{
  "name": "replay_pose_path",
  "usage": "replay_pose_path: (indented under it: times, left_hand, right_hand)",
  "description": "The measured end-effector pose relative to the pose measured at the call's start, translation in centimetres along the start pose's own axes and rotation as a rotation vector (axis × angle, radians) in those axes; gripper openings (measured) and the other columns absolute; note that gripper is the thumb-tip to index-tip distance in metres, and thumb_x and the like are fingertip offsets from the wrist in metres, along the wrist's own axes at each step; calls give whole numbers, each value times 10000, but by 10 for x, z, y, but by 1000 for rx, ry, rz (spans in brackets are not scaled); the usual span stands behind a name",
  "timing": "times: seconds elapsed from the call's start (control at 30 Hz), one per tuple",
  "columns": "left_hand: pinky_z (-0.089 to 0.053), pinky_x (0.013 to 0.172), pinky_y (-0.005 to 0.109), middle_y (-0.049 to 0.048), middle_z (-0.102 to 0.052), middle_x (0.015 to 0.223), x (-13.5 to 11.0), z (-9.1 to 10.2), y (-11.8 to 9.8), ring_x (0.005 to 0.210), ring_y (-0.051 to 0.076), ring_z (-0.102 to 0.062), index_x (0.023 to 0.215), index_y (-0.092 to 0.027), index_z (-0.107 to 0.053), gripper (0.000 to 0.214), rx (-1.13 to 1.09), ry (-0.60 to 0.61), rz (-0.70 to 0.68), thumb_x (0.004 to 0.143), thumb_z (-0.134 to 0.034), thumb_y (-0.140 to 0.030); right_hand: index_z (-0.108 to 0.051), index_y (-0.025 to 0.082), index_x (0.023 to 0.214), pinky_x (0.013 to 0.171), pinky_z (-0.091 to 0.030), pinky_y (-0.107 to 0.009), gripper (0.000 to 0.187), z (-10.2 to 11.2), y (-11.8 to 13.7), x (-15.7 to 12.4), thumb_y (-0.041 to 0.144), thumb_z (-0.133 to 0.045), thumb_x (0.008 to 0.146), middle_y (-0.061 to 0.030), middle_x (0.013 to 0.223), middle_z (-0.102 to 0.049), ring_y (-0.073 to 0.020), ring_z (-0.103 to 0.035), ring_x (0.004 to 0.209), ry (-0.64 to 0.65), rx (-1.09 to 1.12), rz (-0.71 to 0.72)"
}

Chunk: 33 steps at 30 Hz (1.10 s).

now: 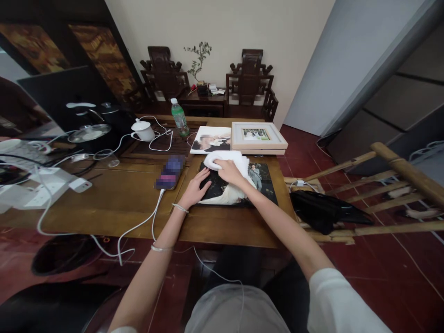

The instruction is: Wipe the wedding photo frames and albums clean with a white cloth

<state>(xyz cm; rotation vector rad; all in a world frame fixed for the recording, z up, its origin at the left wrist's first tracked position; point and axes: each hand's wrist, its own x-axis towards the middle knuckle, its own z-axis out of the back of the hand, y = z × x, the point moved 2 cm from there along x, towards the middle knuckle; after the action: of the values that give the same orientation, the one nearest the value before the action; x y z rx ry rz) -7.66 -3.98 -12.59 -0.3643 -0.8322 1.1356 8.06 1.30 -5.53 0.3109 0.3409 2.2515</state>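
Observation:
A dark photo print [263, 185] lies flat on the wooden table [138, 199] in front of me. My left hand [197, 187] rests flat on its left edge, fingers stretched out. My right hand [227, 169] presses a white cloth [231, 159] onto the upper part of the print, fingers closed on the cloth. A phone [170, 172] with a white cable lies just left of the print.
Behind the print lie another photo print [211, 139] and a framed picture [258, 136]. A green bottle [179, 118], a white teapot [143, 131], cables, power strips and pots fill the table's left. A bamboo rack [381, 194] with a black bag [322, 210] stands to the right.

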Motion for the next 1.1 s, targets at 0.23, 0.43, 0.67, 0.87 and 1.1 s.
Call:
replay_pose_path:
  times: [0.23,0.43,0.67,0.87,1.1]
  left_hand:
    - [-294,1138,458,117,-524,1385,0,0,0,1334,261,-427,1264,-158,-586,474,-4,-1,14,897,-487,-441]
    - [-314,1133,439,137,-535,1367,0,4,-7,1329,255,-434,1240,-128,-603,463,-44,-49,12,884,-524,-414]
    - [-377,1098,444,84,-586,1322,-1,9,-12,1251,250,-526,1185,-189,-644,381,-59,-118,23,870,-551,-382]
    - [-370,1101,436,95,-565,1345,-2,9,-11,1253,250,-524,1211,-184,-629,407,-49,-91,19,886,-528,-406]
    - [-267,1150,431,141,-439,1449,-2,4,-3,1366,248,-378,1320,-133,-532,550,-50,-13,38,890,-510,-473]
  right_hand:
    - [-607,222,1227,1051,-328,-376,564,1,-11,3,41,-384,742,-14,1307,-603,-235,-541,1174,-54,64,7]
    - [-613,138,1204,1088,-203,-567,572,18,-88,-59,20,-359,705,-121,1252,-629,-305,-532,1180,-130,-9,-101]
    - [-607,120,1174,1086,-128,-656,582,14,-100,-116,-8,-366,660,-197,1422,-453,-275,-340,1368,-149,-81,-75]
    - [-659,185,935,1099,-70,-677,522,6,-51,-176,-49,-356,581,-102,1412,-490,-257,-270,1405,-84,-47,89]
    - [-655,182,904,1121,-84,-634,488,10,-44,-189,-46,-362,588,-109,1393,-510,-237,-290,1397,-27,-12,116]
